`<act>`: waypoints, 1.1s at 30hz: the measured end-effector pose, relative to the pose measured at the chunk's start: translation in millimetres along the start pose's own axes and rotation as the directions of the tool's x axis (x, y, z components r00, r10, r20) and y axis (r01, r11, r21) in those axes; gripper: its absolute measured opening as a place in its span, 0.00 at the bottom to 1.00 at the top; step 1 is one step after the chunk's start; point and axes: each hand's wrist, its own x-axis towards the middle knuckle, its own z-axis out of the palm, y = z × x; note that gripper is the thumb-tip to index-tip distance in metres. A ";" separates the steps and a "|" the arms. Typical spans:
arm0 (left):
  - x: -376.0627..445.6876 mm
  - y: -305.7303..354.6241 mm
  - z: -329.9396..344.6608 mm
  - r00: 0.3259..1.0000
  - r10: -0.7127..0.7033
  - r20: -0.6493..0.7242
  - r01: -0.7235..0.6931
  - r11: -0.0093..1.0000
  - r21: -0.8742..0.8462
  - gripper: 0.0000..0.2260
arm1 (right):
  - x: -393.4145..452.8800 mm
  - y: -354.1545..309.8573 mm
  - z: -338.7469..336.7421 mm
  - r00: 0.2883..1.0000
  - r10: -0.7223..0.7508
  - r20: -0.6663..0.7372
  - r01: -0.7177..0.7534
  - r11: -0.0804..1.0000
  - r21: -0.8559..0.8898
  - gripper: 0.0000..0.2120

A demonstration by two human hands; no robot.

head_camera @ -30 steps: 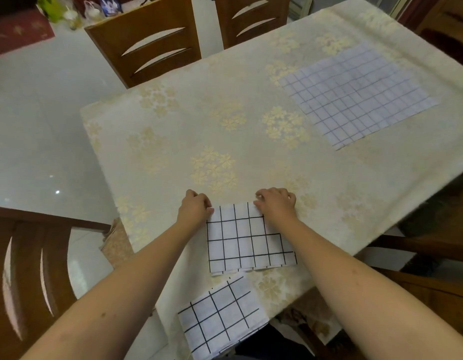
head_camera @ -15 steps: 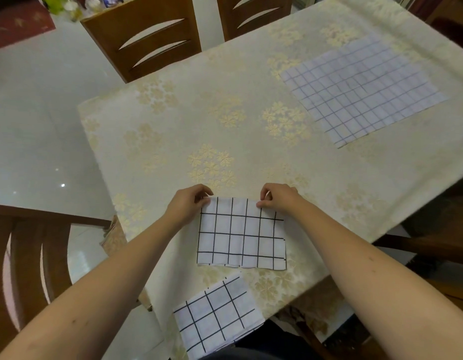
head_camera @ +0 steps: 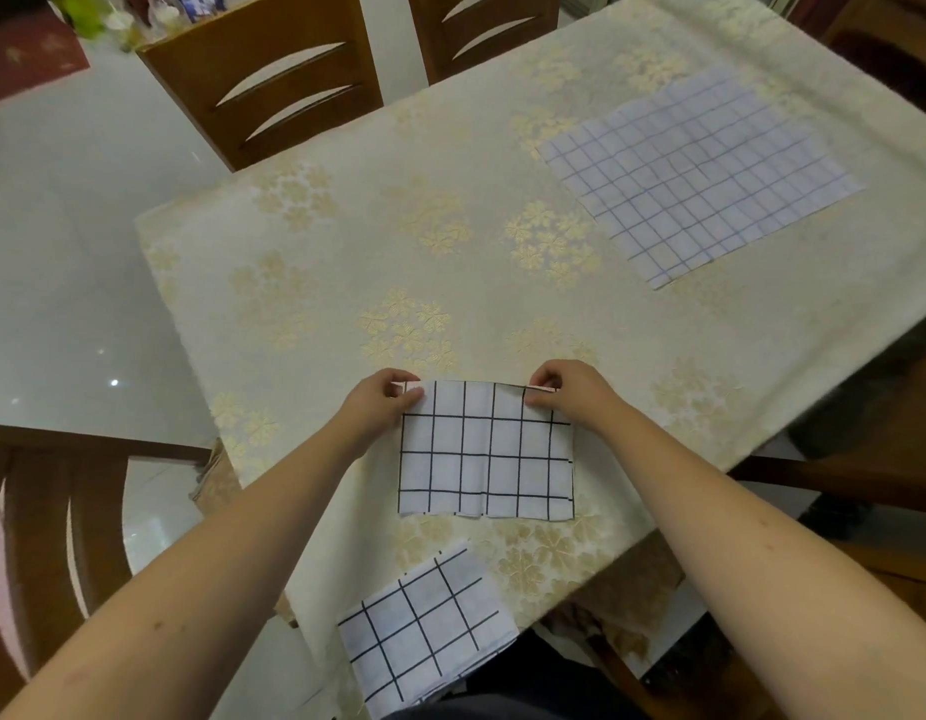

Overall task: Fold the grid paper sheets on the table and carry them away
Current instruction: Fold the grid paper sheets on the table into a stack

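Note:
A folded grid sheet (head_camera: 486,454), white with bold black lines, lies near the table's front edge. My left hand (head_camera: 379,402) pinches its far left corner, and my right hand (head_camera: 570,389) pinches its far right corner. A smaller folded grid sheet (head_camera: 424,628) rests at the front edge of the table, closer to me. At the far right lies a large unfolded grid sheet (head_camera: 697,171) with thinner, paler lines, flat on the cloth.
The table (head_camera: 346,262) wears a cream cloth with gold flower patterns. Two wooden chairs (head_camera: 263,70) stand at its far side, another chair (head_camera: 40,537) at my left and one (head_camera: 866,491) at my right. A glossy white floor lies to the left.
Both hands went from pressing down on the sheet's far edge to pinching its far corners. The sheet now lies squarer to me.

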 end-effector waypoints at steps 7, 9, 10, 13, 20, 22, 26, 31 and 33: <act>-3.5 10.9 11.9 0.983 0.161 -0.092 -0.160 0.987 0.023 0.05 | -8.0 -1.7 -1.3 0.998 -0.038 0.056 0.042 0.997 -0.061 0.07; -3.6 19.5 12.4 0.982 0.165 -0.097 -0.171 0.984 -0.058 0.06 | -8.1 -2.6 -1.8 0.999 -0.048 0.022 0.050 0.996 -0.079 0.06; -3.6 23.5 12.1 0.984 0.152 -0.091 -0.162 0.980 -0.115 0.09 | -8.6 -3.1 -2.7 0.999 -0.046 -0.003 0.045 0.995 -0.085 0.07; -3.2 26.1 11.0 0.999 0.042 0.015 -0.040 0.989 -0.146 0.19 | -9.7 -1.6 -6.3 0.998 -0.026 -0.053 0.022 0.997 -0.072 0.07; -17.8 -1.2 17.2 0.981 -0.027 0.191 0.002 0.992 0.130 0.08 | -18.1 13.6 -18.9 0.989 0.076 -0.123 -0.055 0.985 0.166 0.07; -19.0 0.8 17.3 0.993 0.024 0.112 -0.038 0.992 0.123 0.08 | -21.4 16.4 -21.8 0.983 0.138 -0.123 -0.096 0.949 0.301 0.06; -16.2 20.8 10.2 0.995 0.078 -0.058 -0.077 0.997 0.027 0.12 | -24.7 20.2 -26.6 0.978 0.198 -0.062 -0.161 0.912 0.377 0.07; -10.6 56.3 2.9 0.960 0.221 -0.169 -0.201 0.971 0.127 0.04 | -30.1 27.5 -15.3 0.958 0.254 0.131 -0.285 0.885 0.368 0.08; -11.1 66.4 5.0 0.946 0.284 -0.154 -0.254 0.949 0.188 0.02 | -30.7 31.2 -8.3 0.954 0.272 0.123 -0.299 0.874 0.382 0.10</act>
